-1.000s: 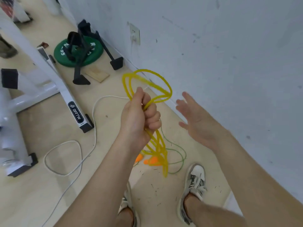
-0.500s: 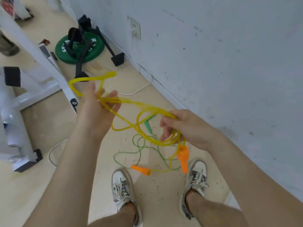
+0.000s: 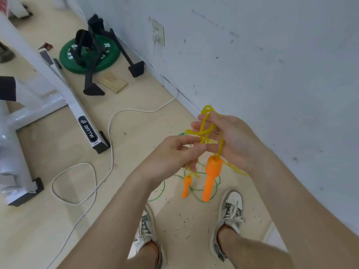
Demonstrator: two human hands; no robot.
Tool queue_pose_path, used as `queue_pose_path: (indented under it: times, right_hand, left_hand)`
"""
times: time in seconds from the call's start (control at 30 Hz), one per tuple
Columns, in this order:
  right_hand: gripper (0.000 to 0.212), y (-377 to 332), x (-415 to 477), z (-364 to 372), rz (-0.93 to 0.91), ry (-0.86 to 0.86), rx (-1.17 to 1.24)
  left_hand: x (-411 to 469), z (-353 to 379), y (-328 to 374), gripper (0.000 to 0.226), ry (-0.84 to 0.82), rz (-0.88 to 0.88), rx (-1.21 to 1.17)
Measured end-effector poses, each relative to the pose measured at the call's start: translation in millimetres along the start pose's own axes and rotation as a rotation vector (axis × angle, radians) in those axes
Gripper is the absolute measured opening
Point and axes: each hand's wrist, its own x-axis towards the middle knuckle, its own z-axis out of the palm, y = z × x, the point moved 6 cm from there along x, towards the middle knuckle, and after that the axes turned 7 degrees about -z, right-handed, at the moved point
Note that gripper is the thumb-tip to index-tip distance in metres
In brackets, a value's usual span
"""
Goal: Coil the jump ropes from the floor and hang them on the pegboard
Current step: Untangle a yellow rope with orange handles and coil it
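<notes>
The hands have come together. Half a second ago they were apart with the yellow jump rope (image 3: 207,121) stretched loosely between them; a second ago the left hand alone held it bunched in a fist. Now the right hand (image 3: 235,140) carries small loops of the rope wound over its fingers, lightly curled on them, and the left hand (image 3: 174,154) pinches the strands just beside it, thumb against fingertips.

One orange handle (image 3: 211,175) hangs straight down below the right hand. The second orange handle (image 3: 186,186), which lay flat on the floor (image 3: 136,121) half a second ago, now dangles upright under the left hand, so the whole rope looks to be off the ground. A loose yellow strand trails out to the right under the right wrist.

This reads as the coil being tightened, not yet finished: the loops are uneven and crossed. The green jump rope (image 3: 161,193) lies uncoiled on the floor by the shoes, near the wall. The pegboard is not in view.
</notes>
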Motion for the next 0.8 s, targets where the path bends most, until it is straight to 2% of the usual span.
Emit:
queue_pose_path:
  times: [0.07,0.13,0.17,0.23,0.3,0.37,0.43,0.5,0.57,0.63,0.67,0.73,0.8]
  right_hand:
    - [0.042,-0.3,1.8,-8.4,-0.034,0.07,-0.338]
    - [0.048,-3.1,6.0,-17.1,-0.118,0.132,-0.706]
    - [0.051,-4.2,7.3,-19.3,-0.145,0.139,-0.794]
    - [0.055,-0.4,6.8,-16.0,-0.099,0.06,-0.751]
    - [0.051,7.8,0.4,1.6,0.003,-0.129,-0.552]
    - [0.051,18.1,-7.1,24.0,0.078,-0.327,-0.386]
    - [0.057,28.0,-9.6,37.4,0.116,-0.402,-0.262]
    - [0.048,31.9,-4.2,39.0,0.118,-0.334,-0.145]
    - [0.032,28.9,0.8,36.6,0.099,-0.266,0.015]
    - [0.028,25.9,3.2,36.3,0.081,-0.243,0.129]
    - [0.027,26.8,5.0,34.7,0.061,-0.22,0.119]
    - [0.023,28.8,6.7,30.2,-0.007,-0.187,-0.047]
    - [0.018,26.7,3.0,33.1,-0.066,-0.248,-0.275]
  left_hand:
    - [-0.7,-9.1,1.2,0.021,0.051,0.009,0.018]
    - [-4.3,-27.4,2.5,0.014,0.232,0.021,0.015]
    - [-7.1,-35.4,2.7,0.018,0.289,0.034,-0.06]
    - [-10.8,-42.8,7.6,0.025,0.281,0.07,-0.315]
    - [-14.8,-44.7,15.2,0.026,0.225,0.111,-0.512]
    - [-16.1,-49.1,21.4,0.027,0.207,0.137,-0.618]
    - [-14.9,-53.9,21.6,0.029,0.219,0.095,-0.631]
    - [-14.9,-58.1,18.7,0.037,0.235,0.035,-0.52]
    - [-16.1,-59.0,16.6,0.045,0.255,0.013,-0.212]
    - [-16.6,-52.7,12.0,0.041,0.209,-0.016,0.126]
    - [-16.6,-47.4,7.4,0.031,0.15,-0.041,0.242]
    - [-16.8,-34.3,-2.2,0.016,0.014,-0.107,0.295]
    - [-17.5,-26.8,-10.5,0.033,-0.081,-0.155,0.192]
